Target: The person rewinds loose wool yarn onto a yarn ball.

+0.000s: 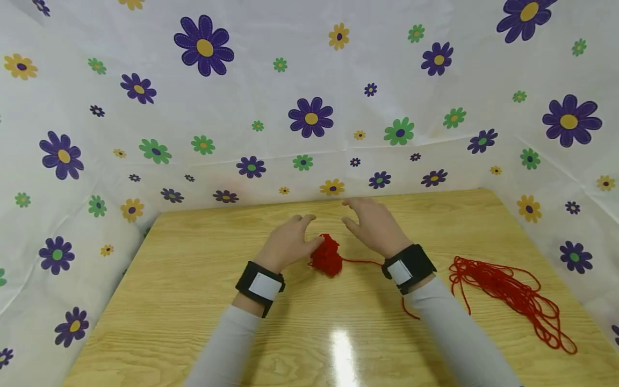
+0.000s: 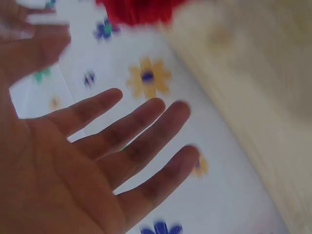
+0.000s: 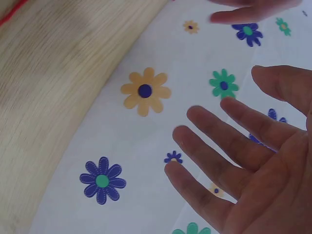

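Note:
A small ball of red yarn (image 1: 326, 259) is between my two hands in the head view, and its lower part shows at the top edge of the left wrist view. Just left of the ball, my left hand (image 1: 291, 243) has its fingers spread and relaxed, and its thumb tip overlaps the ball in the head view. Nothing lies against the left palm. My right hand (image 1: 376, 226) is up and to the right of the ball, fingers loosely extended and holding nothing. A single red strand (image 1: 360, 261) runs from the ball toward the right wrist and passes out of sight beneath it.
A loose, looped heap of red yarn (image 1: 508, 290) lies on the wooden table (image 1: 193, 301) at the right, beside the right forearm. White cloth with printed flowers (image 1: 271, 97) hangs behind the table and along both sides. Each wrist wears a black band (image 1: 261, 285).

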Motion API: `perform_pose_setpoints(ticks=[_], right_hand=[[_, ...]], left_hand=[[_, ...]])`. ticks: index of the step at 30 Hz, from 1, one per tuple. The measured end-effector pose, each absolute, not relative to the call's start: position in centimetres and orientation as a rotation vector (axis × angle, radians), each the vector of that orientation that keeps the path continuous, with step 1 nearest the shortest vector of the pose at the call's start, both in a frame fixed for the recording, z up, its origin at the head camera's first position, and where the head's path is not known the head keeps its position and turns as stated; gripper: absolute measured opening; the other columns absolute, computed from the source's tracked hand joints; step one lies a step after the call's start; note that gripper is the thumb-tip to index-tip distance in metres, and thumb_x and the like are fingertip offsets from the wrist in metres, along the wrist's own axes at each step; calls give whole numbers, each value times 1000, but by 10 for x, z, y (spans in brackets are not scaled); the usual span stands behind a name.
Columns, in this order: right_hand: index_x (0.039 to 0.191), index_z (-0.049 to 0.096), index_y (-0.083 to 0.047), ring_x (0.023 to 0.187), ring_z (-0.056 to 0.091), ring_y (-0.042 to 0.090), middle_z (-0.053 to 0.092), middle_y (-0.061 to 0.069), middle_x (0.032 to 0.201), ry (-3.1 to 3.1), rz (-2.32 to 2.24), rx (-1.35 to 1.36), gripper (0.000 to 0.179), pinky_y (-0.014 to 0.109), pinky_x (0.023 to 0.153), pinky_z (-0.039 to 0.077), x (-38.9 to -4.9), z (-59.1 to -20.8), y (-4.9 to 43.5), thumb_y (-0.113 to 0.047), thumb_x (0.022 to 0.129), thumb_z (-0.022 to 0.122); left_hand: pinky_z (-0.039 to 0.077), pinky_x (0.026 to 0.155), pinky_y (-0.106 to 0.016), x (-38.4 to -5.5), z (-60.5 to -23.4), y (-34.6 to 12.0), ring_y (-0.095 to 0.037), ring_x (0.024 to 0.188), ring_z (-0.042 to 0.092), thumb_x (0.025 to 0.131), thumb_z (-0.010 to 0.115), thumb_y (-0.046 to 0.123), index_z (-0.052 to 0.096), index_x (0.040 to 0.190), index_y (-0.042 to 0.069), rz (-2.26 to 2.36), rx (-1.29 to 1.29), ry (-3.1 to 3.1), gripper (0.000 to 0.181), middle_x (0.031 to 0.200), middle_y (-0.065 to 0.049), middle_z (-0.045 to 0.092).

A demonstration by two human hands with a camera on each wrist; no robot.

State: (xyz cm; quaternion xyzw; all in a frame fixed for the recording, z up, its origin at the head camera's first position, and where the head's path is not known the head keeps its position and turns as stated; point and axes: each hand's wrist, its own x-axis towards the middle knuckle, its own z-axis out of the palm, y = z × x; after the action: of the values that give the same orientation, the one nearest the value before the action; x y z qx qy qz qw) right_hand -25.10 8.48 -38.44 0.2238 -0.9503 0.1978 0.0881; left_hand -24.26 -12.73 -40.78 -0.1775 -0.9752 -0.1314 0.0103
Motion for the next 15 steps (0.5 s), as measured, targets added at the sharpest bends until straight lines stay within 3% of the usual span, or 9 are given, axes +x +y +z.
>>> perform_pose_setpoints(ticks=[3,6,10,15], right_hand=[[119,53,-11,101,54,21,58,5,113,-2829,643,689,40,38,86,43,-239,-382,82,-33,86,55],[118,54,-11,97,56,20,59,4,110,-2822,703,708,38,38,82,46,-228,-382,80,-33,86,55],[117,55,-12,94,56,19,60,3,109,-2804,755,720,37,36,78,48,-219,-381,78,-34,87,53],[118,54,-15,98,55,18,58,1,111,-2795,817,701,37,36,81,46,-213,-379,77,-36,87,53]], left_hand=[[50,68,-36,-232,-421,-113,-20,84,56,75,57,56,40,131,16,-403,-674,-3112,71,112,-10,50],[49,63,-31,-225,-433,-104,-16,79,53,69,66,52,39,132,17,-371,-786,-3115,78,104,-7,49],[48,64,-27,-221,-440,-102,-14,76,51,64,75,38,41,127,16,-385,-824,-3062,74,96,-4,48],[49,64,-27,-221,-432,-112,-13,76,50,61,75,29,43,119,17,-517,-760,-3012,66,94,-1,46]])
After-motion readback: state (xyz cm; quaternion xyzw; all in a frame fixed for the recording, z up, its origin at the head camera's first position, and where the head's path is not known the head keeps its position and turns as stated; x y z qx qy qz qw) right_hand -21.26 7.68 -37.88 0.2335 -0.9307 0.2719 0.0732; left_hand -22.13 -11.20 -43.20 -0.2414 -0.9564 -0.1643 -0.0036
